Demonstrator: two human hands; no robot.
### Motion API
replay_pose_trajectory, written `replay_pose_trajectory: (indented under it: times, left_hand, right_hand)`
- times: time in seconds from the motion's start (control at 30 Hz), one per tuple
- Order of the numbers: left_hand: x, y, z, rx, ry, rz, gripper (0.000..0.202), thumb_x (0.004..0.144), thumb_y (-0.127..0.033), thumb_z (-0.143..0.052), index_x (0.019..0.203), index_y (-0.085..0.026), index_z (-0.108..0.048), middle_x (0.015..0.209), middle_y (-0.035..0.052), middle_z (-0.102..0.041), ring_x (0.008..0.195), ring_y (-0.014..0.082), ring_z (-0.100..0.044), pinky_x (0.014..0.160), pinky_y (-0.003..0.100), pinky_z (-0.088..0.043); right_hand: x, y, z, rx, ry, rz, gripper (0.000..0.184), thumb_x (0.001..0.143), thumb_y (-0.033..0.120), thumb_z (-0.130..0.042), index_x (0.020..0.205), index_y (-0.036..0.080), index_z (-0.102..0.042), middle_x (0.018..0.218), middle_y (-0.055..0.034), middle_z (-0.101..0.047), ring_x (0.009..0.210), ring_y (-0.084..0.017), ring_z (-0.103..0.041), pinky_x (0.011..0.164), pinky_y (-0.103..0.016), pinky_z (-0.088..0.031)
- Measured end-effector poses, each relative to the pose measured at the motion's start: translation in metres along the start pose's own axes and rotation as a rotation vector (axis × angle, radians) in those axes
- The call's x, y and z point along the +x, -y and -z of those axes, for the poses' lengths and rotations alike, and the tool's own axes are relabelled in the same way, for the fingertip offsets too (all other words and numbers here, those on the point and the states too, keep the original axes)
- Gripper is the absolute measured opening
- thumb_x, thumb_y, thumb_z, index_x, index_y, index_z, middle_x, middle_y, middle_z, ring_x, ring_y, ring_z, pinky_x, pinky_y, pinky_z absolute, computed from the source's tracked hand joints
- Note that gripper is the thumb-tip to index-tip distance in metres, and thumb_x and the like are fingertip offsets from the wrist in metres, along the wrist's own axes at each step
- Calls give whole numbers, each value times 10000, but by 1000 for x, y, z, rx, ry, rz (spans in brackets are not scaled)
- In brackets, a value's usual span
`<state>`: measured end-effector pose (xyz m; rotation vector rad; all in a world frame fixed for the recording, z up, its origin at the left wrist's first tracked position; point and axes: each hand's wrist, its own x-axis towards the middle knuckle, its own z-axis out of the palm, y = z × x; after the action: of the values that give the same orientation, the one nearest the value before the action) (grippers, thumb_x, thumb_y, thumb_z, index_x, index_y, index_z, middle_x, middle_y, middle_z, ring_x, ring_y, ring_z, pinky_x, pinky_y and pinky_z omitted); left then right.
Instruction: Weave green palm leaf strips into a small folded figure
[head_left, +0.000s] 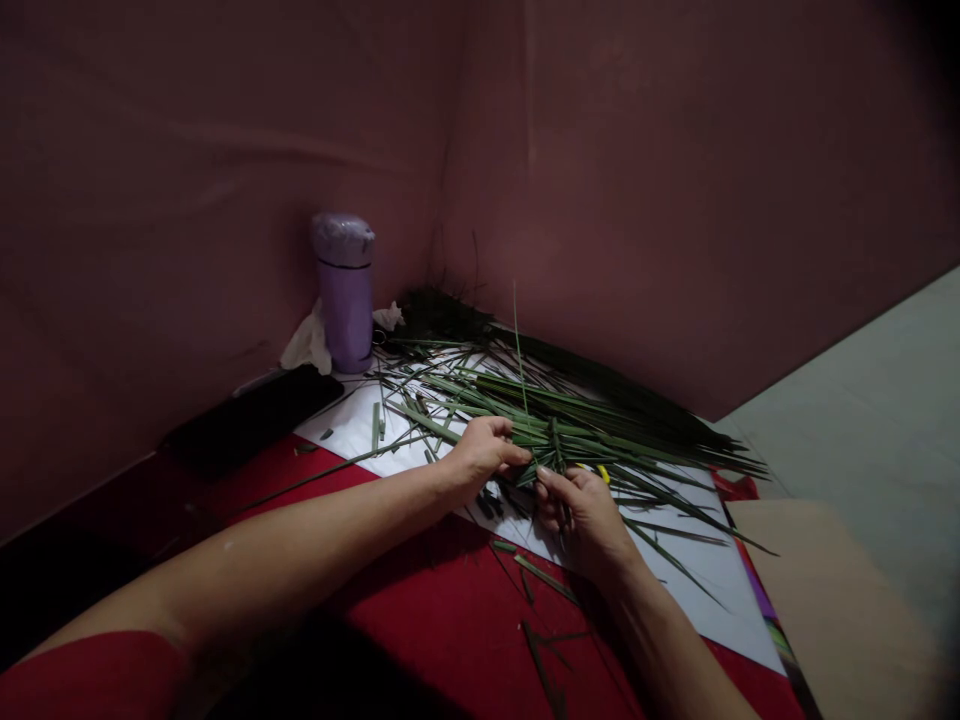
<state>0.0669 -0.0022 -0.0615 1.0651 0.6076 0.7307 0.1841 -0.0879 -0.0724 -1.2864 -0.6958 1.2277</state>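
Both hands meet over a spread of long green leaf strips (pixel 637 437) on a white sheet (pixel 450 365). My left hand (pixel 486 455) pinches the left side of a small woven piece of green leaf (pixel 553 445), thumb pointing right. My right hand (pixel 574 500) closes on the lower right of that piece, thumb and forefinger pressed together. One thin strip (pixel 517 345) stands upright above the hands. Just behind my right hand, a bit of a yellow object (pixel 604 474) shows; the rest of it is hidden.
A purple bottle (pixel 347 310) stands at the back left beside crumpled white tissue (pixel 309 342). A dark flat object (pixel 255 420) lies left of the sheet. Leaf scraps (pixel 544 665) are strewn on the red cloth (pixel 435 610). Pinkish fabric walls (pixel 637 180) close off the back; cardboard (pixel 832 590) lies at right.
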Motion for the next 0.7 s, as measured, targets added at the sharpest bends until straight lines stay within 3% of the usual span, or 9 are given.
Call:
replay_pose_trajectory:
  times: [0.27, 0.47, 0.7]
  left_hand:
    - [-2, -2, -1, 45, 83, 16, 259, 486, -72, -624, 742, -93, -585, 645, 45, -609, 539, 122, -540, 500, 217, -394]
    - [0, -1, -4, 110, 32, -82, 245, 520, -40, -573, 759, -94, -562, 675, 36, -607, 579, 123, -551, 530, 215, -408]
    - [-1, 2, -6, 120, -30, -79, 393, 567, -9, -530, 946, -105, -489, 762, 52, -619, 649, 140, -574, 577, 238, -431]
  right_hand:
    - [0, 1, 1, -45, 30, -6, 286, 665, 352, -663, 590, 149, -477, 457, 54, -432, 368, -36, -347, 337, -158, -253]
    - [0, 2, 0, -29, 34, -4, 287, 657, 351, -667, 604, 147, -472, 470, 56, -423, 368, -31, -334, 328, -153, -243]
    - [0, 1, -1, 22, 33, -12, 278, 658, 328, -671, 629, 157, -454, 485, 55, -441, 370, -34, -342, 321, -148, -244]
